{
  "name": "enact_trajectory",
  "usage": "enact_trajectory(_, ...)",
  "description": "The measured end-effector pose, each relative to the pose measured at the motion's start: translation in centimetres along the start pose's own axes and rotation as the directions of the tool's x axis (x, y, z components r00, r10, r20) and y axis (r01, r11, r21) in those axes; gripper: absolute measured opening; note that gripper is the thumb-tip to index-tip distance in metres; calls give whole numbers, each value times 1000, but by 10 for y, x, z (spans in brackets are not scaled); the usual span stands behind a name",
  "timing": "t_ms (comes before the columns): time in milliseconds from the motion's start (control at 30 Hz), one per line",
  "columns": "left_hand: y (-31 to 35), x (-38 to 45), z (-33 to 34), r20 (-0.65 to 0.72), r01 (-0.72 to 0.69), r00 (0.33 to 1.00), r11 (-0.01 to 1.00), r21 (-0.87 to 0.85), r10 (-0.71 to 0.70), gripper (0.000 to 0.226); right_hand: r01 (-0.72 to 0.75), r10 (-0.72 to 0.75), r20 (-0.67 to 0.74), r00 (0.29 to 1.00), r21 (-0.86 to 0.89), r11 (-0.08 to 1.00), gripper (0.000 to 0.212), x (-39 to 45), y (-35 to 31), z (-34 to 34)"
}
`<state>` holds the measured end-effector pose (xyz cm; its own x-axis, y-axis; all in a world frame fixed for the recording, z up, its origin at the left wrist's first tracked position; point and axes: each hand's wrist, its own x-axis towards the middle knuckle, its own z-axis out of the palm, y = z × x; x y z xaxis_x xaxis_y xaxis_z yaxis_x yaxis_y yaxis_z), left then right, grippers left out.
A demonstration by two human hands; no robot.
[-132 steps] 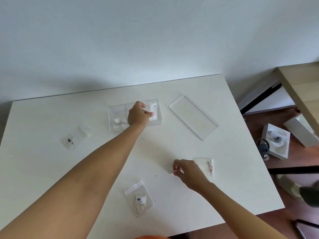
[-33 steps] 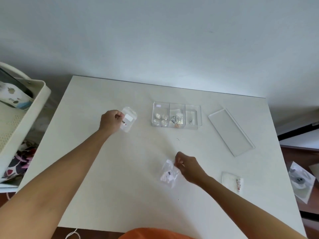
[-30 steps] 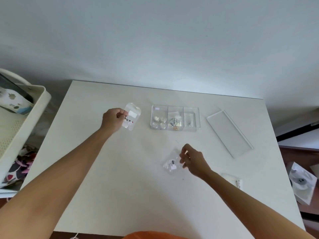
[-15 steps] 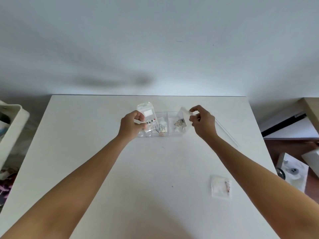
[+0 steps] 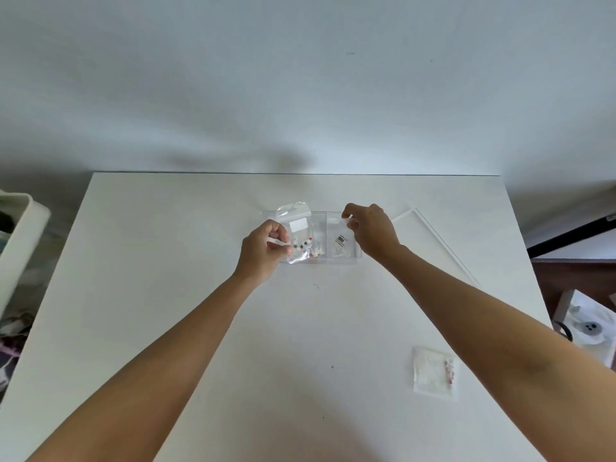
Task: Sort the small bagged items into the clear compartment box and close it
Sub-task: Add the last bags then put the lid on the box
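Hands work over the clear compartment box point(image 5: 321, 260) at the table's far middle. The left hand point(image 5: 265, 250) pinches a bag of dark beads point(image 5: 298, 236) upright above the left compartments; the right hand point(image 5: 371, 230) pinches a barcoded bag point(image 5: 341, 243) down into the right one. One bag point(image 5: 433, 373) lies well apart near the right forearm, and the lid point(image 5: 433, 240) lies beside the box, so closing remains. White table point(image 5: 166, 295), pale wall point(image 5: 300, 95), cluttered floor at both sides.
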<state>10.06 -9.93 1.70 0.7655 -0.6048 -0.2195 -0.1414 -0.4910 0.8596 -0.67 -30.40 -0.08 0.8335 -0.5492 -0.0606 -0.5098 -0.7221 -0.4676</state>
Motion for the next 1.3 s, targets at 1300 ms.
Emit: enact_trajectory(1300, 25, 31, 75, 120, -310, 949, 801, 513, 291, 65, -217, 235, 12, 972, 424, 879, 21, -15, 21, -10)
